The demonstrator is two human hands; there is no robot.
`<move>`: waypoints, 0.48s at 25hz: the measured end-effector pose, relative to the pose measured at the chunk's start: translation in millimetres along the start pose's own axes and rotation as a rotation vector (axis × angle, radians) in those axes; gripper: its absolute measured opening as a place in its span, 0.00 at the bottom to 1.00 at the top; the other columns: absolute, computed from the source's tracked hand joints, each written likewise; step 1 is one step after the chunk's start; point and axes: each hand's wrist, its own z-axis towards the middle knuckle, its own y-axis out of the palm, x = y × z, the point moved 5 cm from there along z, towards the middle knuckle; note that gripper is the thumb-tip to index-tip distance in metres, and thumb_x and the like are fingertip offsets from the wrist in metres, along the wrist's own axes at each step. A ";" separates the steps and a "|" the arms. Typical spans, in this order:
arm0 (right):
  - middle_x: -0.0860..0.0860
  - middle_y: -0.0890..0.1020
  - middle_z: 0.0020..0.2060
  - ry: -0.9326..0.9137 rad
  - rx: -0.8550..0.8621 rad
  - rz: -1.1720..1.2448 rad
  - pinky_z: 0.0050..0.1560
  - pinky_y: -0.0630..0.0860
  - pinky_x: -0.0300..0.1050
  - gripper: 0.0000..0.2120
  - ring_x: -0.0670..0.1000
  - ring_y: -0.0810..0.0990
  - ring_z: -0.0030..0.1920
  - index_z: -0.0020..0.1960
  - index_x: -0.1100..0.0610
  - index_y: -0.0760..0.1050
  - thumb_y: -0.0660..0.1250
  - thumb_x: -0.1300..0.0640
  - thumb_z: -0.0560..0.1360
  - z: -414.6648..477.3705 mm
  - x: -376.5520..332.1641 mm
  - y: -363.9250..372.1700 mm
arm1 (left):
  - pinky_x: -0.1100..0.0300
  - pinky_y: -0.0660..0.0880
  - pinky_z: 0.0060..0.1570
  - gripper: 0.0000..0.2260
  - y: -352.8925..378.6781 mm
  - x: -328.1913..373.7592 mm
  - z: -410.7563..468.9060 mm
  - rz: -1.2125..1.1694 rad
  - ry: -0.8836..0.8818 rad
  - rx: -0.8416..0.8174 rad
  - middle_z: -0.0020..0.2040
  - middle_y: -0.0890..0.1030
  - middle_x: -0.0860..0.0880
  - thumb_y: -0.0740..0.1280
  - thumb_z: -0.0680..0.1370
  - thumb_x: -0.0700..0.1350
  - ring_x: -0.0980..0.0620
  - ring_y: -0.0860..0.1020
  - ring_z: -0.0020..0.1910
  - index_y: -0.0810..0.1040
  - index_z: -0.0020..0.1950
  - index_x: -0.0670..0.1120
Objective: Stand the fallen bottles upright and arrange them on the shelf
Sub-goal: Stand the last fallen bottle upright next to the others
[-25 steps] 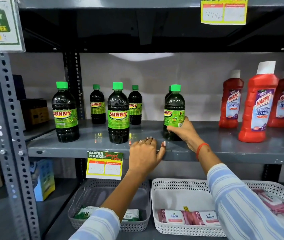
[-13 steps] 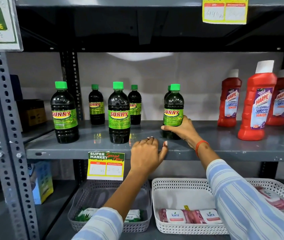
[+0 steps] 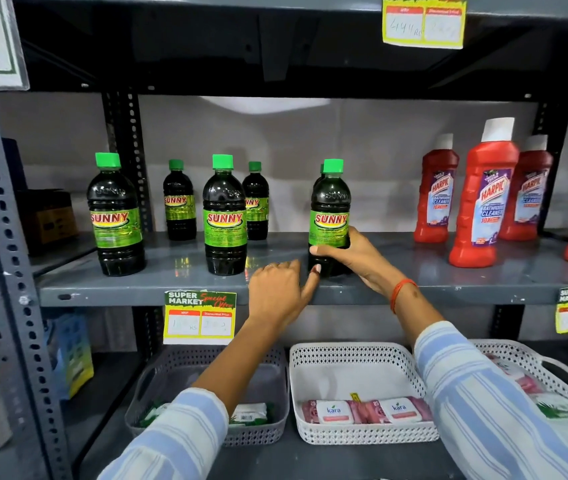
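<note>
Several dark Sunny bottles with green caps stand upright on the grey shelf (image 3: pixel 414 275). My right hand (image 3: pixel 355 259) grips the lower part of the rightmost Sunny bottle (image 3: pixel 330 209), which stands near the shelf's front edge and hides another bottle behind it. My left hand (image 3: pixel 281 289) rests on the shelf edge just left of that bottle, fingers spread, its thumb touching the bottle's base. Two more front bottles stand at the left (image 3: pixel 115 216) and the middle (image 3: pixel 224 216), with two smaller-looking ones (image 3: pixel 179 202) (image 3: pixel 256 202) behind.
Red Harpic bottles (image 3: pixel 483 199) stand upright at the shelf's right. Price tags (image 3: pixel 199 318) hang off the front edge. Below sit a grey basket (image 3: pixel 262 431) and white baskets (image 3: pixel 362 434) with packets. A perforated steel upright (image 3: pixel 2 237) is at the left.
My right hand has turned the rightmost bottle so its label faces more to the front. My left hand stays on the shelf edge, its thumb now nearer the bottle.
</note>
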 end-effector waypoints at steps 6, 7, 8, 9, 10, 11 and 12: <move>0.52 0.80 0.46 0.085 -0.030 0.046 0.51 0.72 0.43 0.05 0.50 0.75 0.49 0.41 0.53 0.75 0.64 0.60 0.68 -5.3 0.2 -11.2 | 0.60 0.73 0.41 0.17 16.6 -7.3 44.6 -0.715 -0.229 -0.403 0.47 0.83 0.44 0.70 0.74 0.52 0.45 0.80 0.49 0.79 0.57 0.43; 0.53 0.80 0.47 0.084 -0.023 0.001 0.51 0.72 0.45 0.06 0.51 0.76 0.50 0.41 0.53 0.75 0.64 0.59 0.64 -5.5 0.0 -14.6 | 0.62 0.71 0.37 0.15 19.4 -4.7 46.8 -0.755 -0.235 -0.415 0.44 0.82 0.45 0.72 0.73 0.51 0.47 0.80 0.45 0.80 0.55 0.43; 0.53 0.81 0.47 0.083 -0.018 -0.020 0.52 0.72 0.46 0.09 0.51 0.76 0.50 0.41 0.53 0.76 0.64 0.58 0.61 -6.5 0.6 -19.0 | 0.63 0.71 0.37 0.15 22.4 -0.9 47.8 -0.770 -0.248 -0.415 0.43 0.83 0.45 0.72 0.73 0.51 0.48 0.79 0.44 0.81 0.54 0.43; 0.54 0.81 0.47 0.081 -0.004 -0.021 0.52 0.72 0.46 0.09 0.52 0.76 0.50 0.40 0.53 0.76 0.64 0.57 0.60 -6.3 3.0 -25.3 | 0.61 0.73 0.40 0.15 25.7 5.0 48.2 -0.767 -0.256 -0.406 0.44 0.84 0.45 0.73 0.72 0.51 0.48 0.80 0.45 0.81 0.54 0.44; 0.54 0.80 0.45 0.079 0.008 -0.009 0.52 0.71 0.47 0.08 0.52 0.75 0.50 0.39 0.53 0.76 0.64 0.57 0.60 -6.0 5.2 -31.8 | 0.59 0.75 0.43 0.16 29.3 11.4 48.4 -0.749 -0.263 -0.393 0.46 0.84 0.44 0.73 0.72 0.52 0.47 0.80 0.47 0.81 0.54 0.45; 0.54 0.79 0.43 0.078 0.012 0.013 0.51 0.70 0.48 0.06 0.52 0.75 0.49 0.37 0.53 0.75 0.64 0.57 0.60 -6.0 7.1 -36.6 | 0.56 0.77 0.47 0.16 32.0 17.8 48.7 -0.722 -0.267 -0.378 0.47 0.84 0.43 0.73 0.71 0.53 0.45 0.81 0.49 0.81 0.54 0.45; 0.54 0.78 0.41 0.080 0.010 0.030 0.51 0.69 0.48 0.04 0.53 0.74 0.48 0.35 0.54 0.74 0.64 0.57 0.60 -6.3 9.6 -40.3 | 0.52 0.77 0.49 0.17 34.2 22.2 49.1 -0.695 -0.273 -0.363 0.48 0.84 0.43 0.73 0.71 0.54 0.44 0.80 0.50 0.81 0.54 0.46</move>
